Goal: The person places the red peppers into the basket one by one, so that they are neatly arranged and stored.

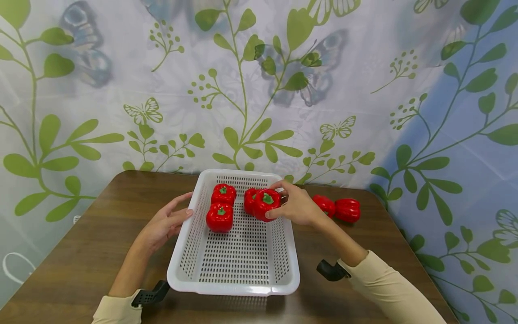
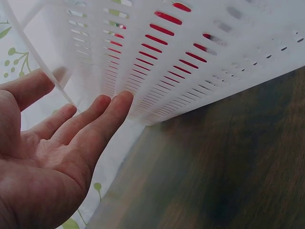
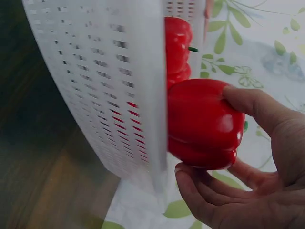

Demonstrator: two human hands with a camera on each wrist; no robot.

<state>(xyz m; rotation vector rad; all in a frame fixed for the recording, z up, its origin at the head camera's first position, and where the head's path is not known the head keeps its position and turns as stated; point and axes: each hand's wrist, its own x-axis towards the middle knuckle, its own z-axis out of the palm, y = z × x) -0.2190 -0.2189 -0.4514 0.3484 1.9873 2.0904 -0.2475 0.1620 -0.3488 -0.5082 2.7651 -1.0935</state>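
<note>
Pinching a glossy red pepper (image 1: pixel 262 208) w/ right hand (image 1: pixel 298 204), thumb on near side, other fingers round far side, just R of frame centre, over upper-right part of white basket (image 1: pixel 232 289), close by right rim. Steadying left wall w/ left hand (image 1: pixel 166 222), fingers spread and nearly straight, tips at or v. near the slots. Also in basket: two red peppers (image 1: pixel 220 221) to the L, plus another red pepper (image 1: pixel 248 203) partly behind the held one; can't tell if touching. Looks like plastic, so prob. light, stiff, hard to bruise, poss. slippery given the shine. Best taken across the widest part, thumb opp. fingers, clear of the green stem (image 1: pixel 267 198). Hidden: underside in head view, left part behind basket edge in right wrist view, far fingers half-blocked by the pepper itself. Hard to make out in left wrist view: contents, only red thru slots. On tabletop (image 1: pixel 129 211), R of basket, two more peppers (image 1: pixel 347 210), one partly covered by right arm; both sleeves cut off at bottom edge
</note>
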